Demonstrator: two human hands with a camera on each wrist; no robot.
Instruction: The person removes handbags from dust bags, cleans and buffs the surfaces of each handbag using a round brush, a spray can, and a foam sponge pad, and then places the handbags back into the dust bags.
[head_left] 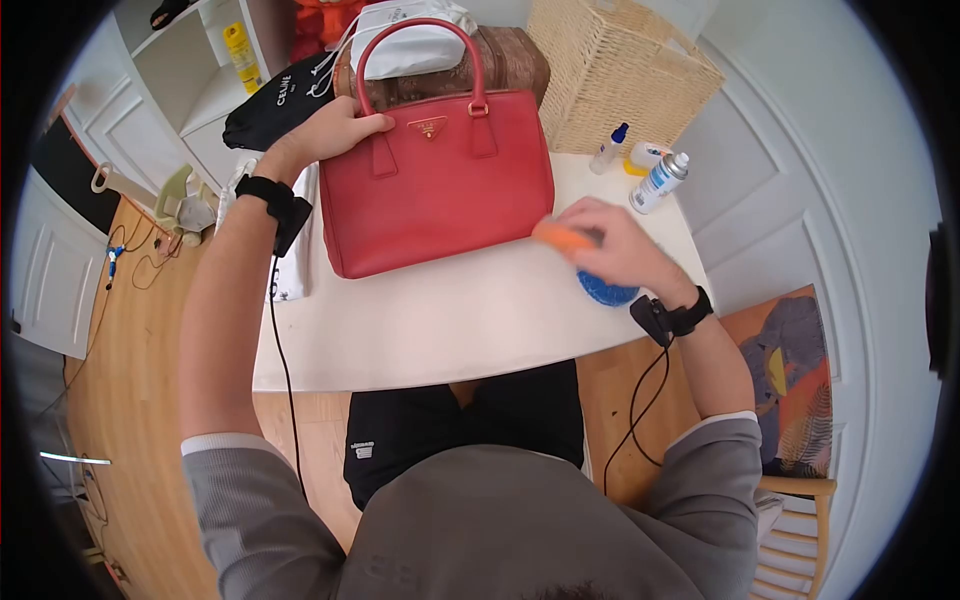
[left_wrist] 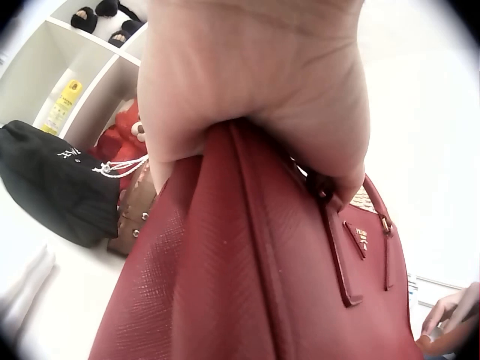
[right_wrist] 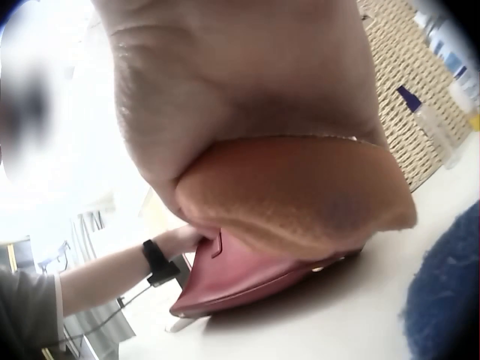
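A red handbag [head_left: 440, 195] stands on the white table, its handle upright and a small triangular badge on its front. My left hand [head_left: 335, 128] grips the bag's top left corner; in the left wrist view its fingers go over the top edge [left_wrist: 232, 142]. My right hand [head_left: 625, 245] holds an orange sponge [right_wrist: 300, 199] by the bag's lower right corner, blurred in the head view. Just below that hand lies a round blue fuzzy pad [head_left: 606, 290], partly covered by it.
Behind the bag are a brown patterned case [head_left: 515, 60], a white pouch [head_left: 415, 45] and a black drawstring bag [head_left: 275, 105]. A woven basket [head_left: 610, 75] stands at the back right. Near it are a spray can [head_left: 658, 185] and a small blue-capped bottle [head_left: 608, 150].
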